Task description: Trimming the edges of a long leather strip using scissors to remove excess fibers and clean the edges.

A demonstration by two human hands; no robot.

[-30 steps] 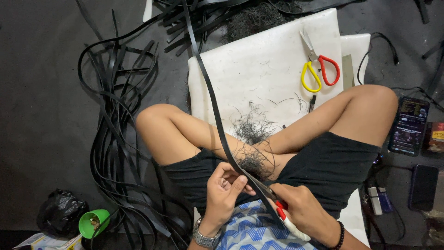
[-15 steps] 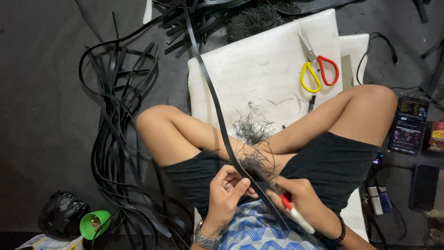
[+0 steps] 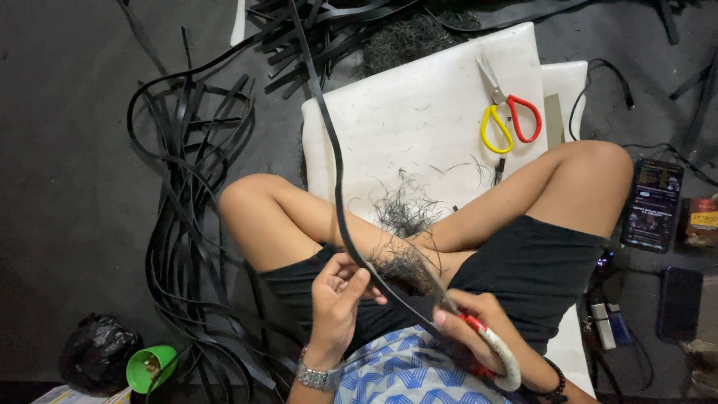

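I sit cross-legged on a white cushion (image 3: 419,112). A long black strip (image 3: 334,164) runs from the far floor down to my lap. My left hand (image 3: 338,299) pinches this strip near my knees. My right hand (image 3: 467,329) grips a pair of red-and-white-handled scissors (image 3: 490,346), whose blades touch the strip just right of my left hand. Fine black shavings (image 3: 404,213) lie on the cushion and on my legs.
A second pair of scissors (image 3: 507,120) with one yellow and one red handle lies on the cushion's far right. Many black strips (image 3: 187,224) sprawl on the dark floor at left. A green cup (image 3: 149,368) and black bag (image 3: 97,352) sit bottom left; two phones (image 3: 652,206) at right.
My right hand with the scissors has slid down and to the right along the strip. My left hand keeps its pinch in about the same place.
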